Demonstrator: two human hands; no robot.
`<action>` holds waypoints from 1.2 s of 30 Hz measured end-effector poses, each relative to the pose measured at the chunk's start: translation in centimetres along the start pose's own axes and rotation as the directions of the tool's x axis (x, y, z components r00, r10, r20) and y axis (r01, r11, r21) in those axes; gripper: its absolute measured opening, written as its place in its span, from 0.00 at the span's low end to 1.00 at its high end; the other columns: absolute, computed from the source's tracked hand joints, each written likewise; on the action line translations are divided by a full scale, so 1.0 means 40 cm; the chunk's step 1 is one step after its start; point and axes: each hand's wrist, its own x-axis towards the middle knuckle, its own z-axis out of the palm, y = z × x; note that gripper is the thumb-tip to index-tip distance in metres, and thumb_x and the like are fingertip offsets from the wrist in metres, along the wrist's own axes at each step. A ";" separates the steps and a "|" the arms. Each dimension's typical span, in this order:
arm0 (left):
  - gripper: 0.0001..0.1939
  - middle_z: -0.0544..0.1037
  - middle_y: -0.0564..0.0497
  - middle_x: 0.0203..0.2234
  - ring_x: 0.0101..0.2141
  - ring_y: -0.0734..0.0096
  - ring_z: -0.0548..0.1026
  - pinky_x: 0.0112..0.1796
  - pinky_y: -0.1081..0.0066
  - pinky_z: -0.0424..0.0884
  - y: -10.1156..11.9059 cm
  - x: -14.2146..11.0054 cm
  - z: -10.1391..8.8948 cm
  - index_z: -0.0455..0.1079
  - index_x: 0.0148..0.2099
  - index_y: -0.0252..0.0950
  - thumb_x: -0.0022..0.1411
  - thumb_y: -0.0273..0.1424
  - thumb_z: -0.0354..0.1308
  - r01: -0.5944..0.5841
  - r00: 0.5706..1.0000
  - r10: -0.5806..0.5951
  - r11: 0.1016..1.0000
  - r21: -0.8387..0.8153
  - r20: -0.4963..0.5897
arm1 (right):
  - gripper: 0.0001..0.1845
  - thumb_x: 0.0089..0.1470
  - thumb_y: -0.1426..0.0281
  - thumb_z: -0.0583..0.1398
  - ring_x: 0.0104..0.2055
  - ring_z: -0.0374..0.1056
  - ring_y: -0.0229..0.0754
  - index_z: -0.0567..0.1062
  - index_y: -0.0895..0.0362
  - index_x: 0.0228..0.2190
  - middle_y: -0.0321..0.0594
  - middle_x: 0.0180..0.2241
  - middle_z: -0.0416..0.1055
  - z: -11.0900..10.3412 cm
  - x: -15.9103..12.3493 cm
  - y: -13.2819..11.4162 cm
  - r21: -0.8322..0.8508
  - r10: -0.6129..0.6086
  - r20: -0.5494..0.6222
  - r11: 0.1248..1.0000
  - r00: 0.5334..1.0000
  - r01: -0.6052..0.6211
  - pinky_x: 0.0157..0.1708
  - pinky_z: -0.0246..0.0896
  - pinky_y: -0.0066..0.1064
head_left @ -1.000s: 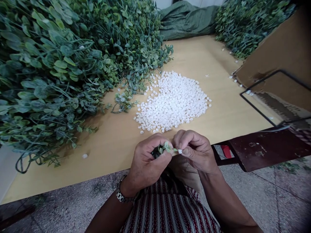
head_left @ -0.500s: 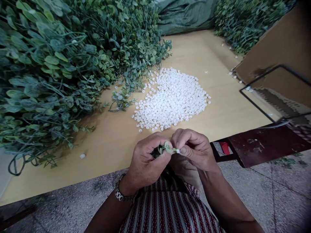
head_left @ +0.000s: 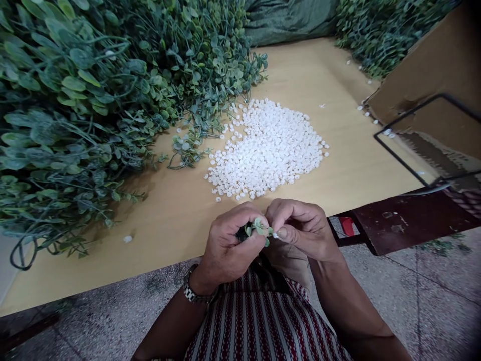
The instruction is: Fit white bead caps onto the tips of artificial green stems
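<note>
My left hand (head_left: pixel 235 245), with a metal watch on its wrist, is closed around a small artificial leaf sprig (head_left: pixel 257 228). Its pale green leaves poke out between thumb and forefinger. My right hand (head_left: pixel 300 228) pinches a tiny white plastic cap (head_left: pixel 275 234) between thumb and fingertips, right at the tip of the sprig. Whether the cap sits on the stem or only touches it, I cannot tell. Just beyond both hands a heap of the same white caps (head_left: pixel 270 150) lies on the yellowish tabletop (head_left: pixel 165 215).
Bushy artificial greenery (head_left: pixel 93 100) fills the table's left side, with a loose sprig (head_left: pixel 186 150) beside the heap. A green cloth bundle (head_left: pixel 289 20) lies at the back. To the right stand torn cardboard (head_left: pixel 439 70), a black wire frame (head_left: pixel 404 163) and a dark red bench (head_left: pixel 417 220).
The sprig has turned slightly in my left hand, with a leaf now showing below the fingertips. Both hands stay together in nearly the same place, and the view has shifted a little.
</note>
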 end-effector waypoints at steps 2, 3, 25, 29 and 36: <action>0.07 0.67 0.54 0.22 0.24 0.76 0.64 0.26 0.74 0.61 0.002 0.001 -0.001 0.68 0.28 0.34 0.56 0.20 0.53 0.028 1.000 -0.028 1.000 -0.006 -0.002 | 0.02 0.51 0.72 0.62 0.26 0.60 0.35 0.75 0.57 0.27 0.36 0.24 0.66 0.002 0.000 -0.001 -0.017 0.003 -0.006 1.000 1.000 -0.003 0.25 0.54 0.29; 0.07 0.67 0.54 0.22 0.24 0.76 0.64 0.26 0.74 0.61 0.003 0.001 -0.001 0.68 0.28 0.35 0.55 0.21 0.53 0.040 0.999 -0.040 0.999 -0.010 -0.003 | 0.02 0.52 0.71 0.62 0.26 0.60 0.36 0.75 0.57 0.27 0.36 0.24 0.66 0.003 0.000 -0.001 -0.026 -0.003 -0.005 1.000 1.000 0.003 0.24 0.55 0.29; 0.02 0.63 0.55 0.22 0.23 0.76 0.59 0.25 0.74 0.59 -0.004 -0.009 -0.008 0.65 0.33 0.36 0.57 0.26 0.53 0.209 0.978 -0.208 0.972 -0.105 0.014 | 0.02 0.54 0.72 0.61 0.26 0.60 0.34 0.73 0.56 0.29 0.35 0.24 0.65 0.029 -0.001 0.009 -0.245 -0.103 -0.129 0.967 0.986 0.069 0.25 0.57 0.27; 0.07 0.65 0.52 0.29 0.28 0.72 0.63 0.29 0.71 0.62 -0.026 -0.021 -0.007 0.62 0.39 0.38 0.59 0.34 0.52 0.210 0.975 -0.219 0.887 -0.413 0.026 | 0.03 0.54 0.75 0.58 0.27 0.63 0.35 0.72 0.55 0.30 0.35 0.25 0.67 0.037 -0.005 0.010 -0.376 -0.182 -0.110 0.918 0.977 0.128 0.27 0.59 0.28; 0.05 0.66 0.51 0.29 0.31 0.71 0.64 0.31 0.72 0.62 -0.034 -0.012 -0.001 0.65 0.32 0.37 0.62 0.28 0.52 0.115 0.982 -0.151 0.955 -0.275 -0.116 | 0.08 0.54 0.78 0.57 0.30 0.66 0.38 0.73 0.55 0.34 0.37 0.27 0.69 -0.011 0.000 -0.029 -0.569 -0.269 0.029 0.788 0.963 0.237 0.28 0.62 0.31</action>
